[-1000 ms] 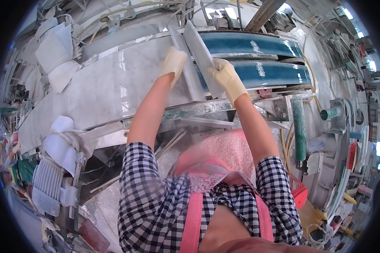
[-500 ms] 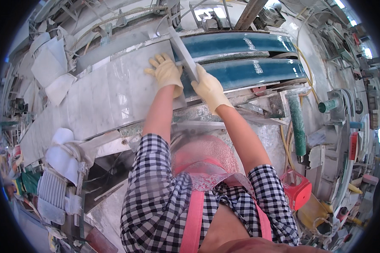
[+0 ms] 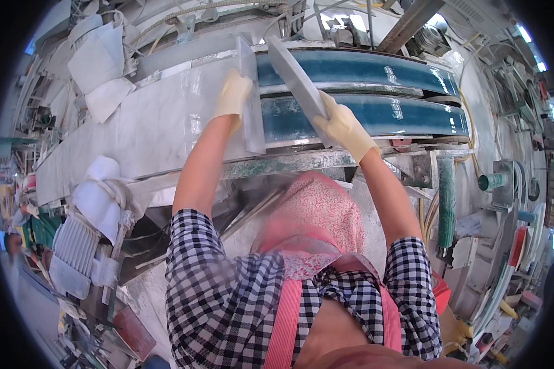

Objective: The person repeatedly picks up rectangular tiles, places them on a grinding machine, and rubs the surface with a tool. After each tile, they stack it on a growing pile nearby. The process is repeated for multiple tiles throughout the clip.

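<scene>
Both my hands wear pale cream gloves. My left hand [image 3: 232, 95] is closed on the far part of a grey stone-like tile [image 3: 250, 123], which is tipped up on edge at the right end of a row of flat pale tiles [image 3: 160, 132]. My right hand [image 3: 345, 126] grips the near end of a second grey tile [image 3: 297, 80], held tilted on edge over two blue belts [image 3: 366, 111]. A gap separates the two raised tiles at their near ends. The glove hides my left fingertips.
A dusty metal rail [image 3: 277, 164] runs along the near side of the belts. A green cylinder [image 3: 446, 203] hangs at the right, near a yellow hose [image 3: 468, 117]. A dusty ribbed motor [image 3: 74, 261] stands lower left. White sheets [image 3: 101, 64] lie at the far left.
My left hand has gone from lying spread on the end tile to gripping it, and that tile now stands tipped up. My right hand has moved its tile rightward over the belts.
</scene>
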{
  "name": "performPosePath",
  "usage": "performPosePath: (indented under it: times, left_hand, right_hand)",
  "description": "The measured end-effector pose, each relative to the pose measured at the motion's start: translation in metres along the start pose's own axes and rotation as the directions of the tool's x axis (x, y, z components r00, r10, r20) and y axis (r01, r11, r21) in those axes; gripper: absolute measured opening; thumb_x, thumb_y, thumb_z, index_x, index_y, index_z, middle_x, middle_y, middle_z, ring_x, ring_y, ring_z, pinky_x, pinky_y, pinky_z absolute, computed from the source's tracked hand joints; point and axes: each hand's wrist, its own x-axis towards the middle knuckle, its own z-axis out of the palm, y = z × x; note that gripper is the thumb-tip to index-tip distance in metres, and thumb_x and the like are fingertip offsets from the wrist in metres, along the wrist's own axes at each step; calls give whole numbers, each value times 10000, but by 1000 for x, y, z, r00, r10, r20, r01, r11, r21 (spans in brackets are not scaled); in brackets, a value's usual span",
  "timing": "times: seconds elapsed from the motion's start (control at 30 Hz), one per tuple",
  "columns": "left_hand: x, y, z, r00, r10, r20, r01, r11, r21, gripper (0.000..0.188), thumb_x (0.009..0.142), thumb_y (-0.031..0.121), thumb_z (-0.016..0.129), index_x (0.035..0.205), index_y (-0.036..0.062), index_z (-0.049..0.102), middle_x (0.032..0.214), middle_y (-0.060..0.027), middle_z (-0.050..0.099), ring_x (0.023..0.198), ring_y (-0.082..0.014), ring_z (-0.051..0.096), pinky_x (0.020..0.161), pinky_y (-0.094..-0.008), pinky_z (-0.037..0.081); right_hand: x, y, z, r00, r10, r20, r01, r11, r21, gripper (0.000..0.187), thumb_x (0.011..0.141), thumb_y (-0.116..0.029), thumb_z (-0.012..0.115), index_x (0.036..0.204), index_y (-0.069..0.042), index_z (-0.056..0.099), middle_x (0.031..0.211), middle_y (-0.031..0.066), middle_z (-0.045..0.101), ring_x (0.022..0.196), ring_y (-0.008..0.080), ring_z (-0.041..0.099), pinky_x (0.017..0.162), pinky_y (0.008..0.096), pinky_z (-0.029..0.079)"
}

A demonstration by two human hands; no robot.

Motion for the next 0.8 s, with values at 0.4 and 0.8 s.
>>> performPosePath:
  times: [0.4,0.8]
  left_hand:
    - [-18,-7,49,989,118,87,-37,773,-633,388,944,298,576,1164,-13,652,1018,-191,697,904,-272,703,834,-388,550]
    - [20,-26,56,987,-158,-37,151,812,563,929,793,347,779,1536,77,292,1626,-165,207,1482,-443,175,1108,-712,190]
  right_hand:
    - [10,-46,8,996,23,-90,-30,997,-76,611,891,-438,617,1344,-42,511,1097,283,664,1037,451,630,873,487,504]
    - [1,-58,30,974,87,-211,-129,972,-196,385,924,-314,589,1200,-72,475,1033,198,690,964,408,666,812,529,522]
